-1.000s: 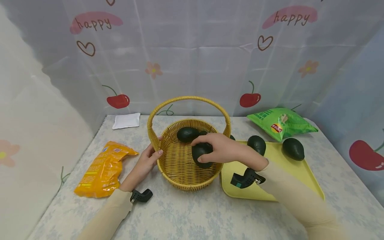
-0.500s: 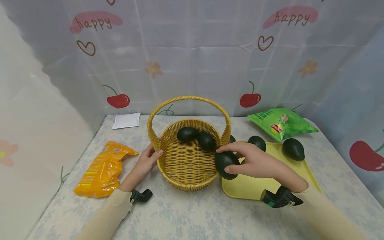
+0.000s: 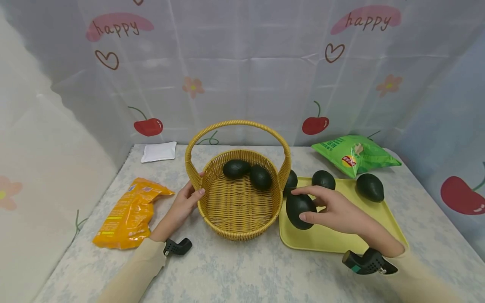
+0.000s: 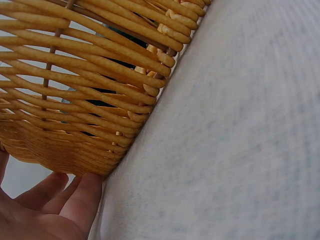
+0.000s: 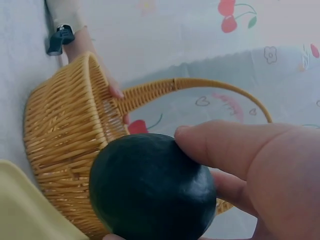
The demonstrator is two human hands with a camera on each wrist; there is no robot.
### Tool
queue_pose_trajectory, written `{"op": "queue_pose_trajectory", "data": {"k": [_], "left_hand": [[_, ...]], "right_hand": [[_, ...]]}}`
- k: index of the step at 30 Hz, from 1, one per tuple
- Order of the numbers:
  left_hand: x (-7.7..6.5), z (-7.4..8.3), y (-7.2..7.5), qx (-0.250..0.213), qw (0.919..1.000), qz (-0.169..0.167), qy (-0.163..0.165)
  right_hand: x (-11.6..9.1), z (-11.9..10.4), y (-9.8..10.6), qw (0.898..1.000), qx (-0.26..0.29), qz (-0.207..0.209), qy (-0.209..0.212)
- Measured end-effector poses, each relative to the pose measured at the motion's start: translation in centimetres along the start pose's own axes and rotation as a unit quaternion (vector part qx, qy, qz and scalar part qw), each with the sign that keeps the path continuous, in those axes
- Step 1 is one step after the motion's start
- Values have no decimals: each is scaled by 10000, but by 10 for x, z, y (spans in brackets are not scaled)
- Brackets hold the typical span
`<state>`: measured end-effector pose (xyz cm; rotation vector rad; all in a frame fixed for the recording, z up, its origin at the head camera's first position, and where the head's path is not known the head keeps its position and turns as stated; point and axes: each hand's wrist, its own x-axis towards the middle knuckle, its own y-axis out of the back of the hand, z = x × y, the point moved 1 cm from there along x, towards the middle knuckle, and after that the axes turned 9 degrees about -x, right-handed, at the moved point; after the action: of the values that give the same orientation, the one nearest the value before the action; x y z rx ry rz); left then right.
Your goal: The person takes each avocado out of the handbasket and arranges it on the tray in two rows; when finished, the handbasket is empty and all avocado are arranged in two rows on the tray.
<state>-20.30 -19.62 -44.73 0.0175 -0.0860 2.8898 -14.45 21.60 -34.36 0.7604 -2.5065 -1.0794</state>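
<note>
My right hand [image 3: 335, 209] grips a dark green avocado [image 3: 300, 211] between thumb and fingers, above the left part of a yellow tray [image 3: 341, 244]. Left of the tray stands a round wicker basket [image 3: 238, 235] with a tall arched handle. Two avocados [image 3: 236, 168] lie inside at its back. At the basket's left side, my left hand [image 3: 186, 202] holds it at the handle's base. Its fingers [image 4: 82, 200] touch the outer wicker in the left wrist view. Another avocado [image 3: 291, 180] sits at the tray's back left, partly behind the basket handle.
Two more avocados, one at the tray's back edge [image 3: 323, 179] and one near its back right corner [image 3: 370, 187], lie beyond my right hand. A green chip bag [image 3: 356, 155] is behind them. An orange bag [image 3: 130, 214] and a white packet [image 3: 159, 152] lie at left.
The right hand has carried its avocado out of the basket, rightward over the rim, to above the tray. The left hand and basket have stayed in place.
</note>
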Motion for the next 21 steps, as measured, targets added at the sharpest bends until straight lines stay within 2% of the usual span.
{"op": "queue_pose_trajectory", "data": {"k": [4,9,14,21], "left_hand": [[1,0,0,51,10000,11,-9],[1,-1,0,30,10000,16,34],[1,-1,1,14,10000,24,38],[0,0,0,-31,10000,-14,10]], "right_hand": [[-2,9,-8,9997,177,90,-111],[1,24,-22,9995,198,1,-253],[5,35,-33,9999,16,-58,-145],[7,36,-44,9999,45,-155,53]]}}
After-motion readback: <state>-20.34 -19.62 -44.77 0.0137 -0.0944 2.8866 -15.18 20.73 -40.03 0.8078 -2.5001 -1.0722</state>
